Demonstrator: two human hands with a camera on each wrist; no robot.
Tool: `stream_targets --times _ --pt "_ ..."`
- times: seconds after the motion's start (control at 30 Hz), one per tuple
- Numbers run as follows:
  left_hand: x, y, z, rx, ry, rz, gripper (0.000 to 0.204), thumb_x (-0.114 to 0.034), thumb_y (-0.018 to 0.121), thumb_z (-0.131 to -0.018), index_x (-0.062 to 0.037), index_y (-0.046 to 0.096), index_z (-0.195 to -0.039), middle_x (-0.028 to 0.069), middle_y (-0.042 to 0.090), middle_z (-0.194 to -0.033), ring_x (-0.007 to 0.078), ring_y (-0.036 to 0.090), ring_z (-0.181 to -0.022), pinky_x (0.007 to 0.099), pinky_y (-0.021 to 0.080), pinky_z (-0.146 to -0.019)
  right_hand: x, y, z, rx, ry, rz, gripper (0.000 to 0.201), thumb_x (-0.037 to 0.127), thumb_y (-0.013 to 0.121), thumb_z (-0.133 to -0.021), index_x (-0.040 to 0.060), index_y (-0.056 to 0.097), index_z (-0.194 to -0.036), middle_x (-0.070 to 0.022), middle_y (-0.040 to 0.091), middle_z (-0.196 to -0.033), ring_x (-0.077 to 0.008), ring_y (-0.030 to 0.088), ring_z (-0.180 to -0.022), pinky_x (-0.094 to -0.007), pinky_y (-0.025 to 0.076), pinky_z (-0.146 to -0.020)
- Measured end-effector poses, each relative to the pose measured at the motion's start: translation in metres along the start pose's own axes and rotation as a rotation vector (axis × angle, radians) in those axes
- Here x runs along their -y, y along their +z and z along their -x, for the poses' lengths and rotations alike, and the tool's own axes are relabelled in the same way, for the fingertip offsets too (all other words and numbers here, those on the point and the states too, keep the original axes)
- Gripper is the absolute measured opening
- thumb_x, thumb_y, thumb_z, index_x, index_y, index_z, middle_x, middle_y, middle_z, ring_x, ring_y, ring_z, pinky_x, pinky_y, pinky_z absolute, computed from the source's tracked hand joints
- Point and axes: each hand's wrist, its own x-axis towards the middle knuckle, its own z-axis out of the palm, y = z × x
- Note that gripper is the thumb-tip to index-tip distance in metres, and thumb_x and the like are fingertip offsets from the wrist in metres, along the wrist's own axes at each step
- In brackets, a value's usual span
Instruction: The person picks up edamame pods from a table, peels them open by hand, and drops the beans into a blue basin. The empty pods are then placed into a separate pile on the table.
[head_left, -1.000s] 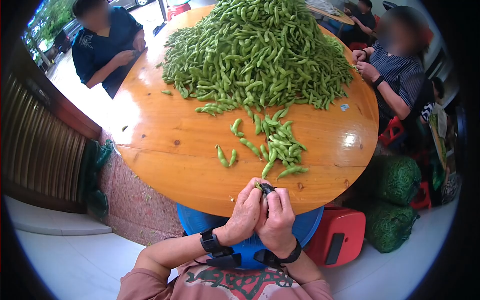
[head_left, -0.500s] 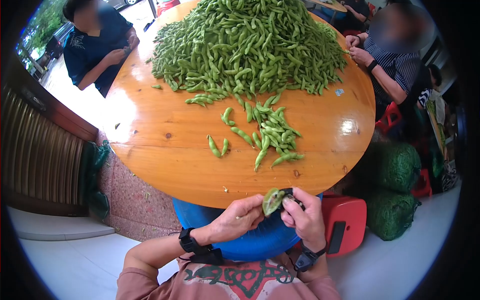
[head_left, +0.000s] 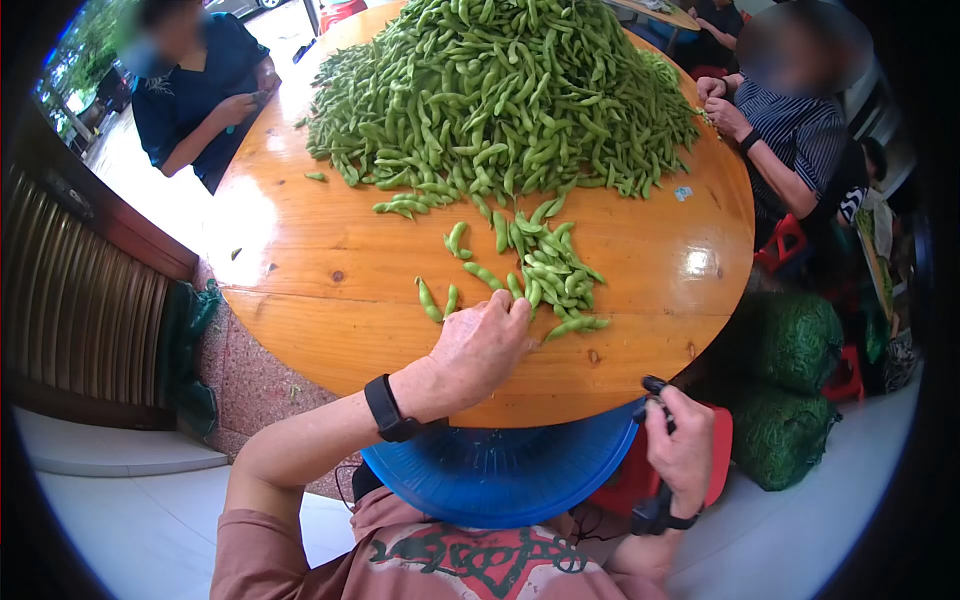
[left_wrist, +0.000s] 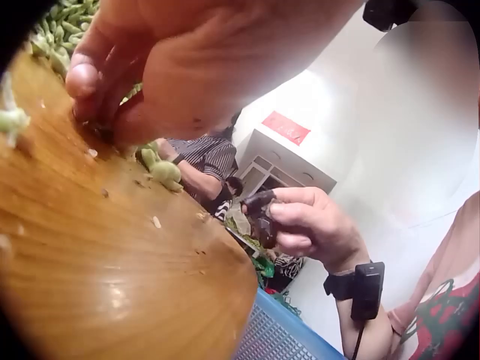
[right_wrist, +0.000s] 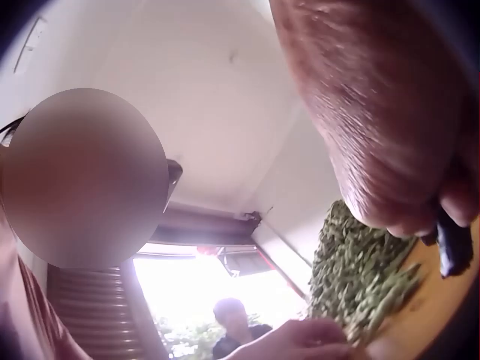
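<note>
My left hand (head_left: 485,345) reaches over the table to the near edge of a small group of edamame pods (head_left: 560,275), fingers bent down at them. In the left wrist view, its fingertips (left_wrist: 84,81) meet the wood close beside a green pod (left_wrist: 163,174). I cannot tell whether a pod is pinched there, since the fingers hide it. My right hand (head_left: 682,450) hovers off the table's front right edge, its fingers loosely curled. Black coverings (left_wrist: 261,201) show at its fingers, and no pod shows in it.
A large heap of edamame (head_left: 490,110) fills the far part of the round wooden table (head_left: 350,330). Below its front edge sits a blue basin (head_left: 500,480), beside a red stool (head_left: 718,460). Green net sacks (head_left: 785,435) stand at right. People sit on both sides.
The hands were together with a pod, then held a split pod over the basin. Now they are apart: the left has reached forward to the pods, the right has moved out to the right.
</note>
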Motion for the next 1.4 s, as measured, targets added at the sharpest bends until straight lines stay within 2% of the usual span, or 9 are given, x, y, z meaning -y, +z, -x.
stream_targets --times 0.27,0.33,0.53,0.67,0.77,0.83,0.9,1.03,1.4 --pt "0.01 -0.004 0.03 -0.191 0.146 -0.013 0.019 -0.007 0.065 -0.09 0.0001 0.056 -0.105 0.013 0.057 -0.086 0.0306 0.063 -0.072 0.0401 0.053 -0.068 0.045 0.073 -0.023 0.117 -0.046 -0.34 0.013 0.007 0.062 -0.092 -0.0023 0.067 -0.099 -0.0114 0.067 -0.071 -0.0209 0.066 -0.06 -0.0319 0.05 -0.056" --pt "-0.001 -0.019 0.038 0.086 -0.159 0.643 0.017 -0.006 0.064 -0.094 0.001 0.06 -0.109 0.0121 0.06 -0.082 0.0215 0.061 -0.071 0.0329 0.051 -0.068 0.053 0.08 -0.022 0.24 0.247 -0.83 0.015 0.011 0.061 -0.097 -0.0025 0.066 -0.1 -0.0011 0.061 -0.068 -0.0083 0.057 -0.056 -0.0243 0.044 -0.051" --pt "-0.02 0.005 0.058 -0.049 -0.258 0.737 0.008 -0.004 0.063 -0.096 0.0015 0.061 -0.101 0.0118 0.064 -0.077 0.018 0.063 -0.07 0.0305 0.05 -0.064 0.065 0.086 -0.023 0.358 0.426 -1.286 0.015 0.011 0.058 -0.101 -0.0031 0.063 -0.103 0.0032 0.053 -0.074 -0.0027 0.047 -0.057 -0.02 0.036 -0.048" --pt "-0.025 0.014 0.059 -0.255 -0.102 0.597 0.006 0.001 0.065 -0.091 0.0012 0.06 -0.094 0.0125 0.063 -0.076 0.0183 0.065 -0.07 0.0327 0.05 -0.061 0.054 0.094 -0.019 0.35 0.365 -1.237 0.014 0.01 0.058 -0.101 -0.0022 0.064 -0.103 0.0026 0.053 -0.075 -0.0029 0.047 -0.058 -0.02 0.036 -0.048" --pt "-0.026 0.012 0.065 -0.236 -0.092 0.65 0.006 -0.001 0.065 -0.092 -0.0004 0.06 -0.094 0.0104 0.06 -0.076 0.0179 0.06 -0.067 0.0323 0.048 -0.06 0.049 0.098 -0.018 0.111 -0.142 -0.624 0.013 0.007 0.057 -0.1 -0.002 0.064 -0.105 0.0018 0.054 -0.076 -0.0029 0.046 -0.057 -0.0197 0.035 -0.048" --pt "-0.022 0.011 0.068 -0.157 -0.136 0.762 0.006 -0.004 0.065 -0.095 -0.002 0.06 -0.095 0.0088 0.059 -0.076 0.0177 0.057 -0.066 0.032 0.045 -0.058 0.052 0.087 -0.014 0.356 0.29 -1.289 0.014 0.006 0.056 -0.1 -0.0022 0.064 -0.107 0.0012 0.056 -0.078 -0.0028 0.043 -0.056 -0.0195 0.034 -0.047" --pt "-0.014 0.013 0.073 0.343 -0.465 2.043 0.009 -0.014 0.063 -0.1 -0.0059 0.06 -0.099 0.0052 0.056 -0.078 0.017 0.052 -0.065 0.0298 0.039 -0.056 0.045 0.082 -0.016 0.456 0.339 -1.457 0.016 0.007 0.054 -0.101 -0.0027 0.065 -0.109 0.0011 0.055 -0.077 -0.0024 0.04 -0.054 -0.019 0.032 -0.047" --pt "-0.008 0.01 0.07 0.481 -0.439 1.936 0.017 -0.02 0.061 -0.103 -0.0036 0.058 -0.102 0.0038 0.058 -0.083 0.0161 0.057 -0.071 0.0283 0.044 -0.057 0.038 0.077 -0.018 0.642 0.375 -1.52 0.015 0.008 0.054 -0.101 -0.0018 0.065 -0.104 0.0021 0.056 -0.078 -0.0016 0.041 -0.056 -0.0186 0.032 -0.047" --pt "-0.028 -0.003 0.06 0.163 -0.148 0.75 0.021 -0.017 0.057 -0.104 0.0028 0.059 -0.11 0.0068 0.068 -0.076 0.0151 0.068 -0.068 0.0295 0.055 -0.063 0.055 0.068 -0.014 0.221 -0.179 -0.481 0.005 0.0 0.063 -0.087 -0.0025 0.06 -0.089 -0.013 0.057 -0.077 -0.0285 0.06 -0.066 -0.037 0.047 -0.061"
